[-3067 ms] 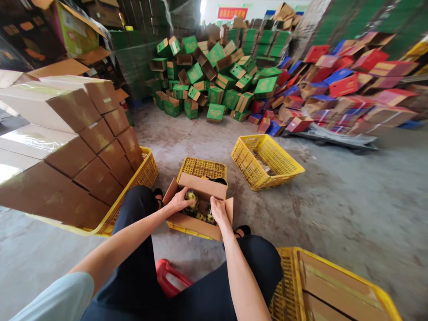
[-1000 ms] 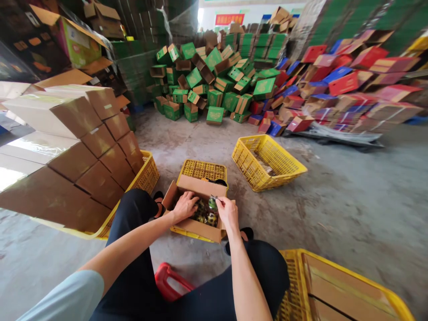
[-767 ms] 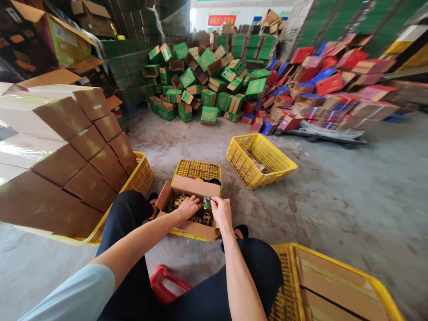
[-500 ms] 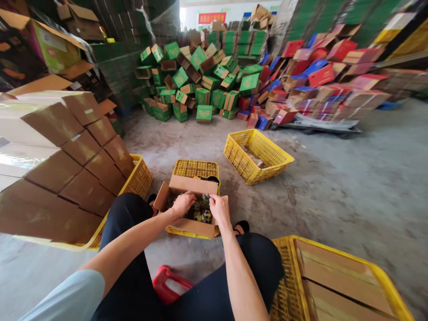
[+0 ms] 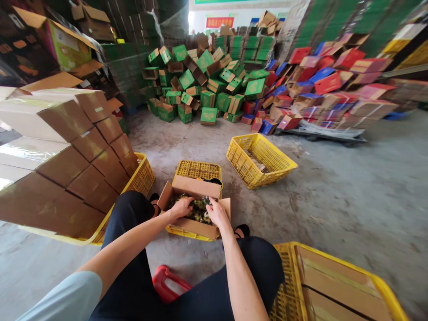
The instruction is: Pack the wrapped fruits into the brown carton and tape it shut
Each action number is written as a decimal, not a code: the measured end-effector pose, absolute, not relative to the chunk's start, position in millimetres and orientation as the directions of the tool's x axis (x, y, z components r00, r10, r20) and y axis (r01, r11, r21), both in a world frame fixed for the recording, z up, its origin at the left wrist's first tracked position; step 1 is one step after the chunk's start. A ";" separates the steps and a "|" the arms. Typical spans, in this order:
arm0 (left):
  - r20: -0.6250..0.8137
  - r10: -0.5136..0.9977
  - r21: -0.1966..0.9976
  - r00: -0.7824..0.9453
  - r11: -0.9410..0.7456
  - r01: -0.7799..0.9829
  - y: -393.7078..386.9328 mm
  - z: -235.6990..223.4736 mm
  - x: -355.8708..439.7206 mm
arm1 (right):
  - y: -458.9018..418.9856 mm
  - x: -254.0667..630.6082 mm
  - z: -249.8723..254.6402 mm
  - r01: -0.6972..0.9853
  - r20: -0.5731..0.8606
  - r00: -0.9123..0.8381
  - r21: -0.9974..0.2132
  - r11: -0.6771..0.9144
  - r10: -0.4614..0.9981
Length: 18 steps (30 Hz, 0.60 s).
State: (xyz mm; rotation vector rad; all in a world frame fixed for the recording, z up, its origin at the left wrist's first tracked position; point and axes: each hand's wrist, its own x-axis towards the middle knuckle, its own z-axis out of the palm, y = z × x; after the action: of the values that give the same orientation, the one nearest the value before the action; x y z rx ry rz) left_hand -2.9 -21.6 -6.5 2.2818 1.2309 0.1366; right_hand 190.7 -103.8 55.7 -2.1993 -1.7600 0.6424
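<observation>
both my left hand point(image 5: 180, 208) and right hand point(image 5: 216, 213) press, fingers spread, on fruit point(image 5: 197, 209) in the carton point(image 5: 192, 225); gripping anything, i can't tell; pushing hard may bruise it.

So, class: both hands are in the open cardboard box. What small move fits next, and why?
Probably settle the green-yellow items flat: both the left hand and right hand rest on them inside the cardboard box, whose flaps stand open.

A packing warehouse: heaped cartons point(image 5: 207, 84), yellow crates point(image 5: 261, 160), concrete floor point(image 5: 351, 196).
</observation>
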 end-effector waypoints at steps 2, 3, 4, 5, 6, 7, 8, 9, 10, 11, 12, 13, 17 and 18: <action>-0.171 0.811 0.478 0.559 -0.428 0.767 -22.5 -5.3 -9.6 | -103.6 187.8 53.0 0.877 -0.240 0.118 -0.429 -0.214 0.964; -0.180 0.812 0.467 0.554 -0.425 0.775 -23.2 -4.5 -13.0 | -103.2 186.3 51.7 0.886 -0.265 0.095 -0.416 -0.203 0.960; -0.194 0.807 0.460 0.557 -0.427 0.778 -24.0 -3.6 -15.9 | -102.6 184.8 50.7 0.895 -0.286 0.078 -0.403 -0.193 0.955; -0.212 0.795 0.459 0.569 -0.433 0.776 -25.0 -2.5 -18.3 | -101.9 183.2 50.1 0.902 -0.304 0.068 -0.388 -0.189 0.950; -0.234 0.774 0.462 0.588 -0.444 0.768 -25.9 -1.4 -20.0 | -101.2 181.6 49.9 0.909 -0.318 0.069 -0.371 -0.191 0.945; -0.255 0.750 0.469 0.610 -0.456 0.757 -26.4 -0.1 -21.2 | -100.6 180.0 50.1 0.915 -0.328 0.079 -0.351 -0.200 0.941; -0.271 0.729 0.475 0.628 -0.466 0.746 -26.3 1.4 -22.2 | -100.1 178.4 50.8 0.919 -0.330 0.100 -0.330 -0.214 0.939; -0.278 0.719 0.478 0.637 -0.472 0.741 -25.5 2.9 -23.5 | -99.8 176.9 51.7 0.922 -0.324 0.126 -0.311 -0.231 0.937; -0.277 0.723 0.474 0.633 -0.471 0.744 -23.8 4.6 -25.3 | -99.7 175.2 52.9 0.923 -0.310 0.151 -0.295 -0.246 0.939; -0.268 0.741 0.462 0.615 -0.462 0.757 -21.5 6.3 -27.8 | -99.8 173.3 54.0 0.924 -0.289 0.170 -0.286 -0.254 0.942; -0.253 0.771 0.441 0.585 -0.446 0.778 -18.8 7.9 -31.0 | -99.9 170.9 54.8 0.925 -0.265 0.175 -0.286 -0.250 0.948; -0.236 0.803 0.416 0.547 -0.425 0.804 -16.0 9.2 -34.6 | -100.0 168.0 55.1 0.927 -0.243 0.159 -0.296 -0.229 0.957; -0.196 0.875 0.323 0.442 -0.368 0.872 -10.1 10.0 -46.0 | -98.0 150.8 48.8 0.916 -0.209 -0.089 -0.401 -0.003 0.974; -0.196 0.878 0.309 0.436 -0.367 0.877 -10.3 8.9 -46.2 | -96.8 146.1 45.5 0.904 -0.213 -0.158 -0.424 0.055 0.964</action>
State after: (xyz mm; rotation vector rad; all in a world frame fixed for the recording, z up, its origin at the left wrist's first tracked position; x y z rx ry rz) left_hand -46.2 -10.3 8.9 2.3283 1.4949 0.0028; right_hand 146.1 -96.8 45.5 -1.9505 -2.1850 0.7130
